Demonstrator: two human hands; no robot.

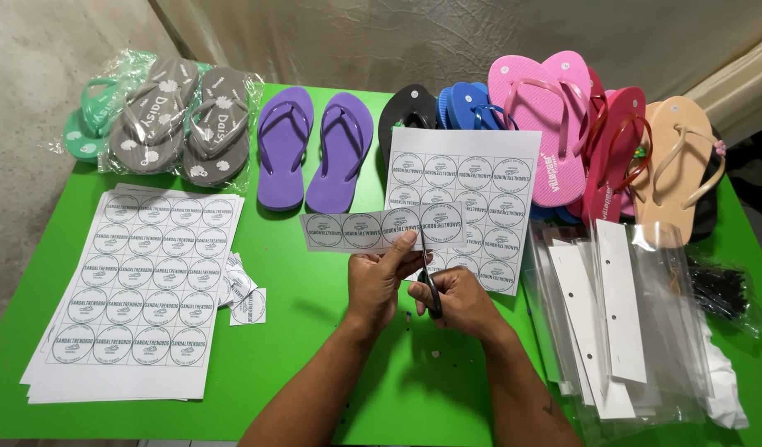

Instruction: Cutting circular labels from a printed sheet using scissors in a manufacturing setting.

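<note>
My left hand (378, 281) pinches a narrow paper strip (356, 230) printed with a row of round labels, held level above the green table (315, 364). My right hand (460, 300) grips black scissors (431, 291), whose blades point up into the strip's lower edge near its right end. Just behind the strip lies a partly cut sheet of round labels (480, 186).
A stack of uncut label sheets (137, 290) lies at left, with small cut paper scraps (244, 294) beside it. Several flip-flops line the back: grey bagged pairs (182, 120), a purple pair (315, 149), pink ones (547, 116), a tan one (675, 165). Clear bags with white cards (621, 323) lie at right.
</note>
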